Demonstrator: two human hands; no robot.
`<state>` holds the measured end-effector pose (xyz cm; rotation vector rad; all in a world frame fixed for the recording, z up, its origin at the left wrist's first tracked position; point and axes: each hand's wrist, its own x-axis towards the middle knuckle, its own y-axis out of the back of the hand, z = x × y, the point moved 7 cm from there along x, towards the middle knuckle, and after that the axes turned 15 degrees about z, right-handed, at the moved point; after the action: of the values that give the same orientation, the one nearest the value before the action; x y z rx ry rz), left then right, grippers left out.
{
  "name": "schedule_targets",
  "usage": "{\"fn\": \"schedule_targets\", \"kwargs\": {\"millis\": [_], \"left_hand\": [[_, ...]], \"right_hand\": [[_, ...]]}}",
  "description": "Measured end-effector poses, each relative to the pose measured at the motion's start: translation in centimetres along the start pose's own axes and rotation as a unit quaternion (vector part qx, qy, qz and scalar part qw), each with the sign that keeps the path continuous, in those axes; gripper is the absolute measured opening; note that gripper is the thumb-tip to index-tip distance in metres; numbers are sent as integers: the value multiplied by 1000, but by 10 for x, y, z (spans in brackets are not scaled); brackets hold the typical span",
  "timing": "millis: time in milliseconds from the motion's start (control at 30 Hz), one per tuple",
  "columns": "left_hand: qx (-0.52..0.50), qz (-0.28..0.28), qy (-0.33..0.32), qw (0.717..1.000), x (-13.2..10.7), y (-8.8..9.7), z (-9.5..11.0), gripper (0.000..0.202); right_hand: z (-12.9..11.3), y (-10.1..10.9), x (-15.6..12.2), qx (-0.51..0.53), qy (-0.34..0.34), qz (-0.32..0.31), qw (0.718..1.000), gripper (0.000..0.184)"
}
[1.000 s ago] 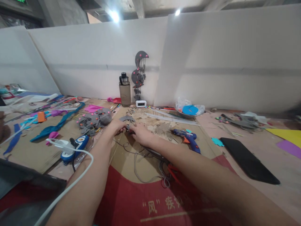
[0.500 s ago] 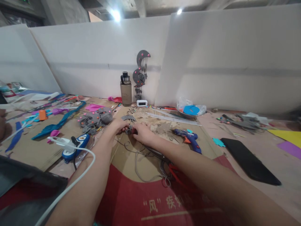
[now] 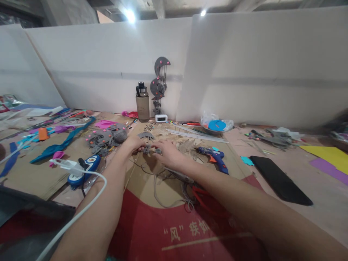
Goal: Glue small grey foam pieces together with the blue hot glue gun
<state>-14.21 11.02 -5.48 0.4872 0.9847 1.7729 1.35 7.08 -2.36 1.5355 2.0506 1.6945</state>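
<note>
Left hand (image 3: 138,145) pinches a small grey piece (image 3: 147,149); right hand (image 3: 166,152) beside it, fingers parted, hold unclear.

Toward twelve o'clock from the seat, white boards (image 3: 116,47) stood behind the bench (image 3: 326,194), and a brownish bottle (image 3: 143,108) with a black lid was upright before them, a small white digital clock (image 3: 161,118) just to its right. Between twelve and one I saw a blue disc (image 3: 216,125) among clear plastic. A flat black slab (image 3: 281,180) lay at two, a yellow sheet (image 3: 327,155) farther right. Between ten and eleven, a blue-and-white power strip (image 3: 91,164) lay nearest, a teal strip (image 3: 61,145) beyond.
</note>
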Motion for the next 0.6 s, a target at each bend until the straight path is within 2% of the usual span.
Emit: {"fn": "schedule_targets", "kwargs": {"millis": [67, 133, 233, 333, 433, 533, 600], "left_hand": [[21, 3, -3, 1000, -2, 4, 1, 28], [42, 36, -40, 998, -2, 11, 5, 26], [84, 54, -92, 991, -5, 14, 11, 24], [110, 44, -104, 988, -8, 11, 13, 25], [99, 29, -99, 990, -9, 7, 14, 27], [74, -14, -73, 994, -9, 0, 13, 29], [48, -38, -54, 997, -10, -2, 13, 29]], "right_hand": [[9, 27, -13, 5, -6, 25, 1000, 30], [24, 61, -30, 10, -25, 70, 997, 29], [67, 110, -64, -49, -116, 124, 984, 28], [112, 141, -98, -135, -196, 149, 960, 30], [144, 142, -125, -167, -289, 99, 938, 31], [150, 131, -133, -165, -320, 53, 931, 34], [148, 126, -129, -187, -318, 39, 929, 24]]}}
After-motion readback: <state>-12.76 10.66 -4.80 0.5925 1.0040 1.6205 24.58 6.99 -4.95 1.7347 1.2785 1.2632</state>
